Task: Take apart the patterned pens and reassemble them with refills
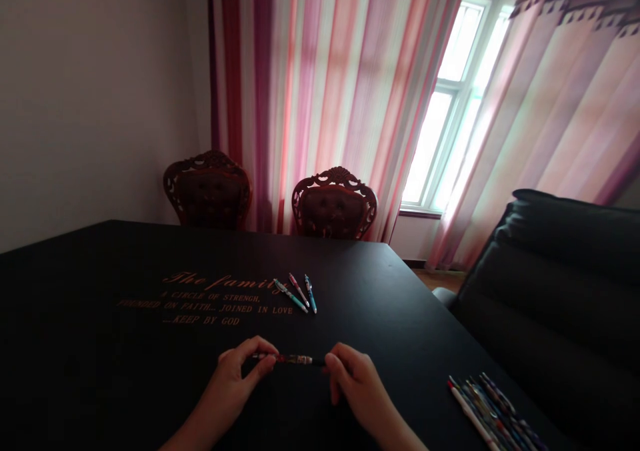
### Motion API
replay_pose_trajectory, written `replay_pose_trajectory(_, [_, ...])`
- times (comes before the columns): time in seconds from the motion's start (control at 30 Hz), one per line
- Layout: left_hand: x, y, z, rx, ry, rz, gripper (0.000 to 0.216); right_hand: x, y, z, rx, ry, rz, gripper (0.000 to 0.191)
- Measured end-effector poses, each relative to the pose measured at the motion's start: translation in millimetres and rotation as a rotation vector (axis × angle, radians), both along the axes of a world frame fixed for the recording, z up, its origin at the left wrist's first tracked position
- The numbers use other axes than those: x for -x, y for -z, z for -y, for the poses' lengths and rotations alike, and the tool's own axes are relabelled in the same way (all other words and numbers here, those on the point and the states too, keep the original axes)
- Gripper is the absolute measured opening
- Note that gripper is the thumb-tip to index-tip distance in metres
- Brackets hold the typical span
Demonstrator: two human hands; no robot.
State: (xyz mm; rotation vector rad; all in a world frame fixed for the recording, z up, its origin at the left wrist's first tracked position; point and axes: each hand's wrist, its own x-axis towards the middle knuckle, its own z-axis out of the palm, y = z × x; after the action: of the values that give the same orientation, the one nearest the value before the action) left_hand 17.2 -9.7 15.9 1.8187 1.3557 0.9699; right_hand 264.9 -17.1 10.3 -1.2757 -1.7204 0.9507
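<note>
A pen [293,359] lies level between my two hands, just above the black table [125,371]. My left hand [237,371] pinches its left end with thumb and forefinger. My right hand [353,379] is closed on its right end. Farther up the table three pens [297,293] with teal and pink barrels lie side by side, apart from both hands.
Several more pens [493,414] lie in a bunch near the table's right front edge. Orange lettering [210,301] is printed on the tabletop. Two carved chairs [334,204] stand behind the table, a black armchair [560,291] at right, striped curtains and a window [450,104] beyond.
</note>
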Motion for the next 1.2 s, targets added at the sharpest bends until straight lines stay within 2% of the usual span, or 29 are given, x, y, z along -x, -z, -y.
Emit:
replay_pose_trajectory(0.1, [0.3, 0.1, 0.4, 0.001, -0.009, 0.012, 0.025, -0.5, -3.3, 1.9, -0.108, 0.013, 0.017, 0.021])
replay_pose_trajectory(0.23, [0.0, -2.0, 1.7, -0.022, -0.008, -0.019, 0.024, -1.3, -4.0, 3.5, -0.115, 0.039, 0.065, 0.044])
replay_pose_trajectory(0.27, [0.0, -2.6, 1.8, -0.030, -0.011, -0.024, 0.024, -1.3, -4.5, 3.5, -0.111, 0.041, 0.065, 0.044])
replay_pose_trajectory(0.37, [0.3, -4.1, 1.3, -0.044, -0.030, -0.014, 0.024, -1.4, -7.3, 3.0, -0.147, 0.051, 0.058, 0.019])
replay_pose_trajectory(0.43, [0.1, -4.5, 1.5, -0.046, -0.033, -0.009, 0.025, -2.0, -7.8, 2.6, -0.181, 0.060, 0.075, 0.011])
replay_pose_trajectory(0.47, [-0.2, -4.6, 1.9, -0.050, -0.033, -0.013, 0.025, -2.5, -7.3, 2.5, -0.193, 0.065, 0.094, 0.014])
replay_pose_trajectory(0.53, [-0.6, -4.5, 2.9, -0.057, -0.029, -0.033, 0.024, -3.2, -5.2, 2.7, -0.201, 0.072, 0.126, 0.034])
replay_pose_trajectory(0.6, [-0.6, -4.2, 3.6, -0.059, -0.027, -0.056, 0.024, -3.2, -3.9, 3.3, -0.191, 0.073, 0.126, 0.045])
replay_pose_trajectory(0.63, [-0.4, -4.0, 3.6, -0.057, -0.026, -0.060, 0.025, -3.0, -4.2, 3.8, -0.183, 0.066, 0.113, 0.043])
replay_pose_trajectory(0.73, [0.2, -4.1, 2.9, -0.035, -0.020, -0.038, 0.027, -2.1, -8.3, 5.3, -0.194, 0.045, 0.082, 0.018])
replay_pose_trajectory(0.8, [-0.5, -5.0, 3.5, -0.035, -0.028, -0.037, 0.028, -2.0, -10.2, 5.8, -0.221, 0.046, 0.098, 0.014])
replay_pose_trajectory(0.9, [-2.5, -8.5, 7.4, -0.095, -0.050, -0.085, 0.024, -1.9, -7.2, 5.2, -0.194, 0.048, 0.117, 0.035])
replay_pose_trajectory(1.0, [-2.4, -13.5, 12.2, -0.193, -0.023, -0.123, 0.019, -0.4, -1.3, 3.8, -0.038, 0.045, 0.050, 0.050])
replay_pose_trajectory(1.1, [0.2, -16.4, 13.2, -0.217, -0.016, -0.095, 0.019, 1.6, 0.2, 2.9, 0.025, 0.032, -0.039, 0.052])
replay_pose_trajectory(1.2, [1.0, -15.1, 10.0, -0.047, -0.016, 0.141, 0.033, 1.5, -3.0, 2.6, -0.031, 0.018, -0.099, 0.044])
